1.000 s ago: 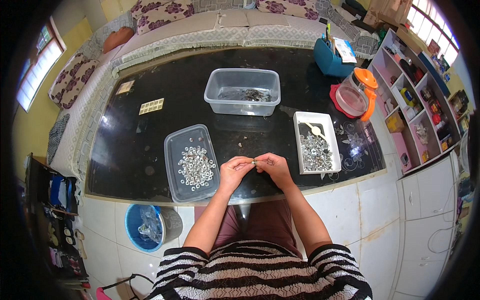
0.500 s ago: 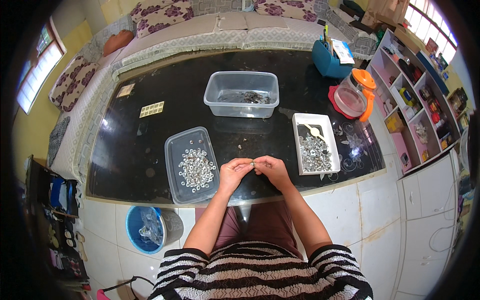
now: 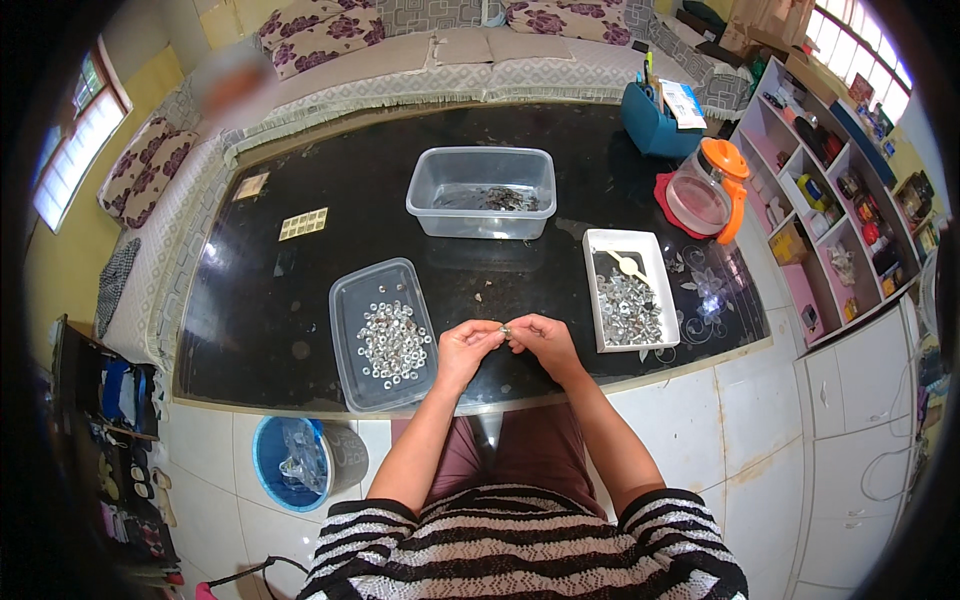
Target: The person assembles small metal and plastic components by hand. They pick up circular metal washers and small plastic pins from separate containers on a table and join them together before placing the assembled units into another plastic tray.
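In the head view, both hands meet at the lower centre of the frame, just above the near edge of the dark bench [image 3: 300, 300]. The left hand [image 3: 466, 345] and the right hand [image 3: 540, 338] each have a narrow fingertip grip on one small metal piece [image 3: 505, 328] held between them, probably raised clear of the bench so both sets of fingers can work it. Just left of the hands lies a shallow clear tray [image 3: 350, 310] scattered with small silvery rings, and just right a white tray [image 3: 655, 290] heaped with similar metal bits and a small scoop, each within easy reach of one hand. Further back, at centre, stands a deeper clear tub [image 3: 425, 190]. A blue bin [image 3: 270, 470] sits on the floor at lower left.
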{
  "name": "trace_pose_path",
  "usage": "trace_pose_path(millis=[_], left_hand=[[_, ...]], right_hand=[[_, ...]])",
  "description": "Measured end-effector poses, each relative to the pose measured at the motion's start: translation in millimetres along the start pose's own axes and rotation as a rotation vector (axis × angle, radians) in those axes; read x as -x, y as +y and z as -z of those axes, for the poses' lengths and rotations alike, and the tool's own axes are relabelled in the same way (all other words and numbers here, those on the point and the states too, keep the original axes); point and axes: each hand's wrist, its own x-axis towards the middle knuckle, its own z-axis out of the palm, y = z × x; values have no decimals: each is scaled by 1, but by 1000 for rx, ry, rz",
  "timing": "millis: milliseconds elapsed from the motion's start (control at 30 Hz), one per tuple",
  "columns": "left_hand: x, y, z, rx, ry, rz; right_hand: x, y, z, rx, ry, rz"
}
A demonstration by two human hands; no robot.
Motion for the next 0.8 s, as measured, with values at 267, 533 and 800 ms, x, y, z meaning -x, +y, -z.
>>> trace_pose_path(millis=[267,533,800], left_hand=[[1,3,-1,25,-8,-6],[2,4,-1,16,-22,-27],[0,0,1,23,-2,-10]], right_hand=[[1,4,-3,123,26,20],[-2,10,-7,582,86,267],[1,1,-13,377,81,180]])
